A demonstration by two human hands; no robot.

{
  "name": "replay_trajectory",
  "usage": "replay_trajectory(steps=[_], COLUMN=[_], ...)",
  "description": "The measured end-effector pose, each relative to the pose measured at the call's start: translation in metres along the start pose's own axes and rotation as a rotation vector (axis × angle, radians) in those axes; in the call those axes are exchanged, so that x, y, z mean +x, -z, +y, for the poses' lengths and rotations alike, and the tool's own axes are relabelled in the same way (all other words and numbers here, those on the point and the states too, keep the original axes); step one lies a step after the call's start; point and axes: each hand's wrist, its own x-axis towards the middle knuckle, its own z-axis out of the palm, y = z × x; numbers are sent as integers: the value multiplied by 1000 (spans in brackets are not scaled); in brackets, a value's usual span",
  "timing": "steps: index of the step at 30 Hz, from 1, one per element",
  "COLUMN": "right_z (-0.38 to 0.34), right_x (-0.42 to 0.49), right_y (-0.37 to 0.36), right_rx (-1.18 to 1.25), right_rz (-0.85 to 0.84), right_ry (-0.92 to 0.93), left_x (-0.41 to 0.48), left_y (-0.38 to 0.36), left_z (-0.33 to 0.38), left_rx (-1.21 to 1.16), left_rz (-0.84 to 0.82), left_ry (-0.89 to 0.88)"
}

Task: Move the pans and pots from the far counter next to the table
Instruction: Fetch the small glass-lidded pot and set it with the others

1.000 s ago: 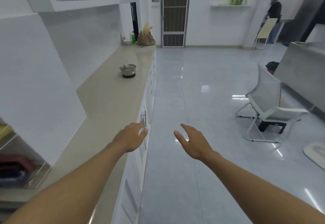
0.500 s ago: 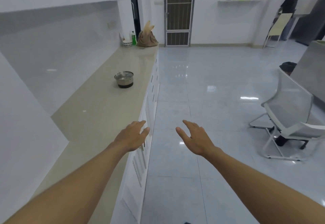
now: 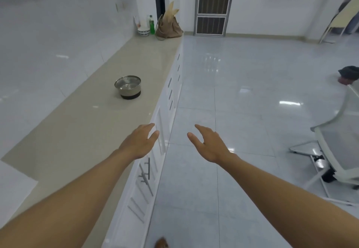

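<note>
Pot [image 3: 128, 87] sits on worktop [image 3: 93, 131], toward its front edge, well ahead of both hands and to left. Left hand [image 3: 138, 143] over worktop's edge, nearer pot. Right hand [image 3: 208, 144] over floor [image 3: 242, 72], farther off. Both hands empty, fingers relaxed and spread. Pot round, no long axis. Lid seems on, handles hard to make out. No other pans visible. Table out of view. Chair [image 3: 334, 144] at right cut off by frame.
</note>
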Motion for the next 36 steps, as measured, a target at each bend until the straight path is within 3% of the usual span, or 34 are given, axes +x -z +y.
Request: replay_trajectory(steps=[11, 20, 36], right_z=[-9, -43, -92], right_x=[191, 329, 600], right_y=[-1, -18, -104], right_rx=[-26, 10, 26], right_rz=[-30, -71, -304], right_ry=[25, 76, 334], left_x=[184, 274, 418], left_y=[49, 93, 104], left_z=[-40, -88, -188], left_rx=[-3, -74, -269], left_rz=[28, 96, 436], left_ry=[11, 58, 416])
